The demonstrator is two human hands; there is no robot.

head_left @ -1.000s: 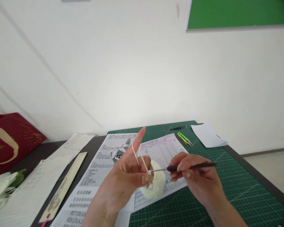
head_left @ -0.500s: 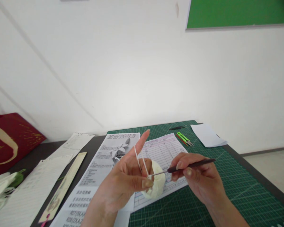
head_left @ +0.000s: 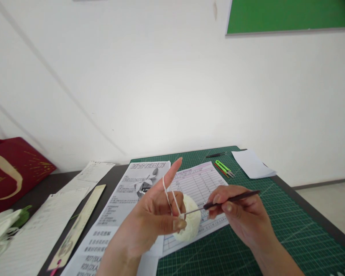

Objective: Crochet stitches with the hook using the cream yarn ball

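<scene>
White yarn strand (head_left: 167, 193) loops over left hand (head_left: 152, 222) index finger, thumb pinching it closed. Right hand (head_left: 241, 216) grip closed on crochet hook (head_left: 218, 204), tip at the pinch. Yarn ball (head_left: 191, 224) sits on counter (head_left: 290, 230) between both hands.

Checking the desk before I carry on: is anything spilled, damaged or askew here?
Nothing stands out. The left hand tensions white yarn, the right hand holds a dark-handled crochet hook, and the cream yarn ball sits intact.
</scene>
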